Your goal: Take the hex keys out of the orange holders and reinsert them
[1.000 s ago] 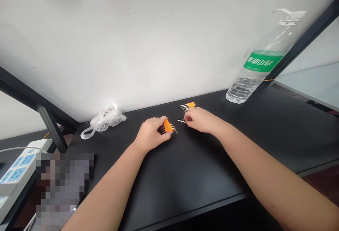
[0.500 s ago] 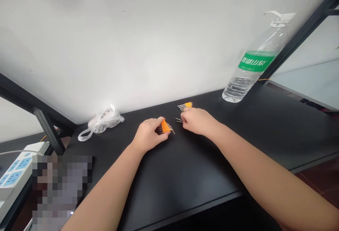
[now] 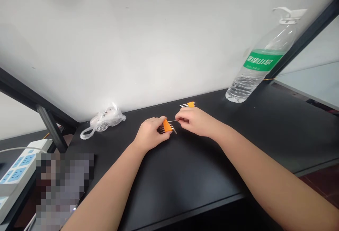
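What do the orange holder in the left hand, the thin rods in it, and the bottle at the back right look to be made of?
Orange holder: matte, opaque, evenly coloured, likely plastic. Thin rods: grey with bright glints, probably bare metal, though too small to be sure. Bottle: clear and see-through with a green printed label, apparently thin plastic.

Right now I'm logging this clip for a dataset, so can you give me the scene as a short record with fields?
surface: black table against a white wall
left hand: grips an orange holder of metal keys, resting on the table
right hand: pinches a thin metal key next to that holder
behind right hand: second orange holder, lying on the table
far right: water bottle, green label, upright
far left: crumpled plastic bag; white power strip off the table edge
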`<state>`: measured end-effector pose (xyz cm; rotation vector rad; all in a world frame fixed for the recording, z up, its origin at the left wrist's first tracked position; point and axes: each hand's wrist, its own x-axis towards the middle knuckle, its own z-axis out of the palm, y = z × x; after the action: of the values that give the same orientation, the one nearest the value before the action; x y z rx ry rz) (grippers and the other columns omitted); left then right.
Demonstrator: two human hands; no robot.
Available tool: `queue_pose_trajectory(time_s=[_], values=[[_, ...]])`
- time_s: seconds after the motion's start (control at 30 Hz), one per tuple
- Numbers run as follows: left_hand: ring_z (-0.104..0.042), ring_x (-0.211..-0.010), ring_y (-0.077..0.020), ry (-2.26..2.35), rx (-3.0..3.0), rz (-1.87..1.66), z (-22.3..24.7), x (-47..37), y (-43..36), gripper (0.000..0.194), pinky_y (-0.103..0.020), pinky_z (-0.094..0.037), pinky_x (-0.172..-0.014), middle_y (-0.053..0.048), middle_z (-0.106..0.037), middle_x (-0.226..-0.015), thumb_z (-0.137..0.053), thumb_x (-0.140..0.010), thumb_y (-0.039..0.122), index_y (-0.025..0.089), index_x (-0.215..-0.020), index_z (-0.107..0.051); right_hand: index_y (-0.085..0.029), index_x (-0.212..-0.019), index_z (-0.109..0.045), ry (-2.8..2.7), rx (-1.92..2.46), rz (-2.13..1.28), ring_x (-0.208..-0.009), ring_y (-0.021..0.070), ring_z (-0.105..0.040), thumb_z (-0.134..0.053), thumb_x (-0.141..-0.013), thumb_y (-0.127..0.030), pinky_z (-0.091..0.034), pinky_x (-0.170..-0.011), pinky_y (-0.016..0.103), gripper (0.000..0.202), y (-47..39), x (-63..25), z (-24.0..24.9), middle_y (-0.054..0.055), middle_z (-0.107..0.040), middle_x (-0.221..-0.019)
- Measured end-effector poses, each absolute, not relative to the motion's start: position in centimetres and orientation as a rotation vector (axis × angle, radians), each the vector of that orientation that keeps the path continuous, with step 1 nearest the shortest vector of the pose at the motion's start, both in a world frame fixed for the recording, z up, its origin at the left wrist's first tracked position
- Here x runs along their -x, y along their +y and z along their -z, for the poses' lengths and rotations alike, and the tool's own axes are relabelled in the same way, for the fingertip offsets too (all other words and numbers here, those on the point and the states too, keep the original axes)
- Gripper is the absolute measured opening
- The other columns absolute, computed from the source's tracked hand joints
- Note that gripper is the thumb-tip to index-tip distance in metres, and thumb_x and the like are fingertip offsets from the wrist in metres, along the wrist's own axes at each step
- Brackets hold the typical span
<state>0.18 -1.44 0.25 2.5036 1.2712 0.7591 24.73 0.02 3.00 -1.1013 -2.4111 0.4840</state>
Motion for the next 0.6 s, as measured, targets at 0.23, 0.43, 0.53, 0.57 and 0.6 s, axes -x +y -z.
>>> queue_pose_trajectory(time_s=[0.23,0.43,0.53,0.57,0.6], values=[[-0.053,-0.069,-0.0154,1.268,-2.541,-0.745,-0.4,-0.3,-1.4,0.016,-0.028,-0.044,-0.069,0.002,-0.058,-0.074,-0.07,-0.082,0.034,0.023,-0.087,-0.059,-0.021,-0.097,-0.071,-2.43,1.047,-0.383,-0.084,0.019,-0.061,-0.053,-0.094,-0.011,-0.046,-0.076,0.033,0.022,-0.1,-24.9,-2.8,0.006,-0.065,-0.099],[-0.052,-0.071,-0.0169,1.2,-2.63,-0.741,-0.5,-0.7,-1.6,0.017,-0.031,-0.043,-0.071,0.001,-0.059,-0.073,-0.07,-0.081,0.033,0.022,-0.081,-0.057,-0.021,-0.093,-0.069,-2.39,0.977,-0.552,-0.082,0.018,-0.061,-0.051,-0.092,-0.01,-0.049,-0.075,0.033,0.021,-1.4,-23.3,-3.3,0.006,-0.064,-0.101],[-0.054,-0.073,-0.0174,1.161,-2.635,-0.778,-0.4,-0.7,-1.6,0.013,-0.031,-0.044,-0.072,0.0,-0.061,-0.075,-0.07,-0.081,0.03,0.022,-0.088,-0.062,-0.022,-0.097,-0.064,-2.295,0.984,-0.754,-0.079,0.0161,-0.059,-0.053,-0.087,-0.008,-0.049,-0.069,0.03,0.021,-1.7,-22.5,-3.0,0.003,-0.063,-0.099],[-0.054,-0.073,-0.0174,1.149,-2.633,-0.79,-0.3,-0.7,-1.5,0.014,-0.031,-0.044,-0.073,0.0,-0.061,-0.075,-0.07,-0.081,0.03,0.022,-0.09,-0.063,-0.022,-0.1,-0.062,-2.245,1.0,-0.833,-0.078,0.0158,-0.06,-0.054,-0.085,-0.008,-0.049,-0.068,0.029,0.023,-1.6,-22.4,-2.8,0.003,-0.064,-0.097],[-0.054,-0.073,-0.0174,1.141,-2.632,-0.802,-0.3,-0.7,-1.5,0.015,-0.032,-0.045,-0.074,0.0,-0.061,-0.075,-0.07,-0.082,0.03,0.022,-0.093,-0.064,-0.023,-0.103,-0.061,-2.186,1.02,-0.912,-0.078,0.0157,-0.06,-0.054,-0.085,-0.009,-0.049,-0.068,0.029,0.023,-1.5,-22.4,-2.6,0.002,-0.064,-0.096]])
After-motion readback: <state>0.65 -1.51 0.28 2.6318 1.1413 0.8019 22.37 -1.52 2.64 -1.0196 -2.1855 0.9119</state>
